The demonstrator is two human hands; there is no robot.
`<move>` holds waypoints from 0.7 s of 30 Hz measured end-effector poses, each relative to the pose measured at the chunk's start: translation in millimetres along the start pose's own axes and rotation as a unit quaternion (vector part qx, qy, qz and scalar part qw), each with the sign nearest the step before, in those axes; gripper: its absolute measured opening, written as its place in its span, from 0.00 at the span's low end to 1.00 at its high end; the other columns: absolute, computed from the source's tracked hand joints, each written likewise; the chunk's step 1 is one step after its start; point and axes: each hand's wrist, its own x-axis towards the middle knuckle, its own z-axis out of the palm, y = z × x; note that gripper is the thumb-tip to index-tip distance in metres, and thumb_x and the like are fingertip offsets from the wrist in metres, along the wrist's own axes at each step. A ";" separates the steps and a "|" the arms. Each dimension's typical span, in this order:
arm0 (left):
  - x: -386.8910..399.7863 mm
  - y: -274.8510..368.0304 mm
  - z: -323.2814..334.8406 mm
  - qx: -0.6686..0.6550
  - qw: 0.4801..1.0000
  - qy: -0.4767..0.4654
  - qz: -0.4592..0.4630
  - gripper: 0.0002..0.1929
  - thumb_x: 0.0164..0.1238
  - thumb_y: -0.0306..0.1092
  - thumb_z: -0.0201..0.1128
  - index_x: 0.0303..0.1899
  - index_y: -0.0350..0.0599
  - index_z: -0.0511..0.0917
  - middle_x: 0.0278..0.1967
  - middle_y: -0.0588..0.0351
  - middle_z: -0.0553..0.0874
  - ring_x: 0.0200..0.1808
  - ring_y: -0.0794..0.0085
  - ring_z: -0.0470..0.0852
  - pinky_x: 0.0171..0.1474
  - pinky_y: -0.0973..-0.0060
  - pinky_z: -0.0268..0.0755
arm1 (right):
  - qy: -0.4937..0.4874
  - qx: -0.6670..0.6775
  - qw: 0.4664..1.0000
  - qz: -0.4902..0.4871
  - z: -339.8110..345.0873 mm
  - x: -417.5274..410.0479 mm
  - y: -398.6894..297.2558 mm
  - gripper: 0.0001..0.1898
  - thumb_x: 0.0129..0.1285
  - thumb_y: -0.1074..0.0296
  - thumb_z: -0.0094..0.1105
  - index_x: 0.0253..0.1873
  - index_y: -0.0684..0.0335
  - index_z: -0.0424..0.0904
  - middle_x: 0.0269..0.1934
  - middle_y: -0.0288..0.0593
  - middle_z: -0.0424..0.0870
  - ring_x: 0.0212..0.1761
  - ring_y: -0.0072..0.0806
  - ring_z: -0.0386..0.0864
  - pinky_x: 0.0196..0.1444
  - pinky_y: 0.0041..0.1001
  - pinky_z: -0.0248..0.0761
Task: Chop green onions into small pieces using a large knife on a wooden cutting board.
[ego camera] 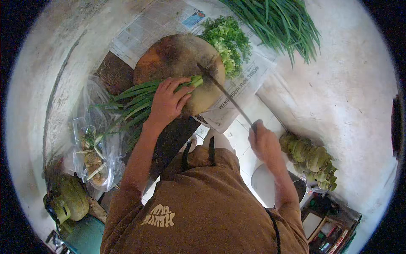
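Observation:
My left hand presses a bundle of green onions onto a round wooden chopping board; the pale cut ends poke out past the fingertips, and the long leaves trail off to the left. In my right hand is the handle of a long knife, whose narrow blade reaches up and left over the board, its tip just beyond the onion ends. A heap of chopped greens lies against the board's upper right edge, on newspaper. More long green onions lie beyond it at the top right.
A clear plastic bag holding onion scraps hangs at the left. Green gas cylinders stand at the lower left, with more cylinders along the right wall. Near my right forearm is a grey bucket; a tray of small items sits lower right.

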 end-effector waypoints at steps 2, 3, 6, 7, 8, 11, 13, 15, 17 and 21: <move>0.4 0.1 -1.7 0.001 1.000 -0.003 0.005 0.13 0.63 0.34 0.64 0.50 0.50 0.81 0.56 0.58 0.78 0.58 0.55 0.74 0.63 0.57 0.67 | 0.040 -0.051 0.998 0.005 2.5 18.2 14.0 0.13 0.70 0.63 0.52 0.44 0.67 0.64 0.26 0.62 0.80 0.27 0.61 0.79 0.29 0.53 0.72; 0.4 0.5 -2.0 0.005 1.000 -0.004 0.007 0.14 0.63 0.34 0.64 0.50 0.49 0.81 0.57 0.58 0.78 0.58 0.55 0.74 0.63 0.56 0.67 | 0.044 -0.048 0.998 0.015 2.6 31.1 23.6 0.12 0.71 0.63 0.51 0.44 0.67 0.64 0.26 0.64 0.80 0.27 0.61 0.79 0.30 0.53 0.72; 2.1 5.0 -9.7 -0.003 0.999 -0.042 -0.003 0.17 0.63 0.32 0.64 0.55 0.51 0.80 0.61 0.56 0.77 0.62 0.54 0.74 0.68 0.56 0.64 | 0.093 -0.056 0.994 -0.010 -8.8 49.7 29.5 0.12 0.71 0.64 0.51 0.43 0.68 0.64 0.26 0.65 0.80 0.28 0.62 0.79 0.30 0.53 0.72; 2.4 4.5 -10.7 -0.001 0.999 -0.042 -0.004 0.17 0.63 0.32 0.64 0.55 0.51 0.80 0.61 0.56 0.77 0.62 0.54 0.74 0.68 0.56 0.64 | 0.099 -0.046 0.994 -0.016 -12.1 51.9 27.7 0.12 0.71 0.64 0.51 0.43 0.69 0.64 0.26 0.66 0.80 0.28 0.62 0.79 0.30 0.53 0.71; 2.7 3.8 -11.4 0.002 0.999 -0.044 0.002 0.18 0.63 0.31 0.63 0.55 0.51 0.79 0.61 0.56 0.77 0.63 0.54 0.74 0.68 0.56 0.64 | 0.104 -0.037 0.994 -0.021 -15.5 53.5 25.5 0.12 0.70 0.64 0.51 0.43 0.69 0.64 0.26 0.67 0.79 0.28 0.63 0.78 0.31 0.53 0.71; 2.0 2.1 -8.1 -0.004 0.999 -0.050 0.011 0.18 0.63 0.30 0.62 0.56 0.51 0.79 0.62 0.56 0.76 0.63 0.54 0.73 0.68 0.56 0.64 | 0.085 0.027 0.996 -0.023 -17.7 50.0 -1.7 0.12 0.70 0.65 0.52 0.43 0.70 0.65 0.26 0.68 0.79 0.29 0.64 0.78 0.32 0.54 0.70; 8.4 2.1 -3.9 -0.013 0.998 -0.051 0.016 0.19 0.63 0.29 0.61 0.56 0.51 0.79 0.62 0.56 0.76 0.63 0.54 0.73 0.68 0.56 0.64 | 0.085 0.070 0.993 -0.030 -1.9 56.3 -13.0 0.12 0.70 0.66 0.51 0.42 0.71 0.65 0.25 0.68 0.78 0.30 0.65 0.77 0.34 0.55 0.70; 15.8 4.4 -0.8 -0.030 0.998 -0.056 0.019 0.19 0.62 0.29 0.62 0.56 0.51 0.79 0.63 0.56 0.76 0.63 0.54 0.74 0.68 0.57 0.64 | 0.100 0.082 0.991 -0.031 16.5 66.7 -22.3 0.12 0.69 0.65 0.51 0.43 0.71 0.66 0.25 0.67 0.78 0.29 0.64 0.77 0.33 0.55 0.70; 20.1 4.8 0.9 -0.029 0.998 -0.060 0.019 0.19 0.62 0.29 0.62 0.56 0.51 0.79 0.63 0.55 0.76 0.63 0.54 0.74 0.69 0.57 0.64 | 0.111 0.083 0.990 -0.022 27.2 75.4 -31.7 0.13 0.70 0.64 0.51 0.43 0.71 0.66 0.25 0.67 0.78 0.29 0.64 0.77 0.33 0.55 0.70; 21.6 4.4 0.3 -0.060 0.996 -0.066 0.017 0.19 0.63 0.28 0.61 0.57 0.49 0.78 0.63 0.55 0.76 0.64 0.54 0.73 0.70 0.58 0.63 | 0.125 0.076 0.989 -0.033 42.1 78.4 -43.0 0.15 0.69 0.62 0.51 0.44 0.73 0.66 0.25 0.68 0.78 0.29 0.64 0.78 0.34 0.55 0.72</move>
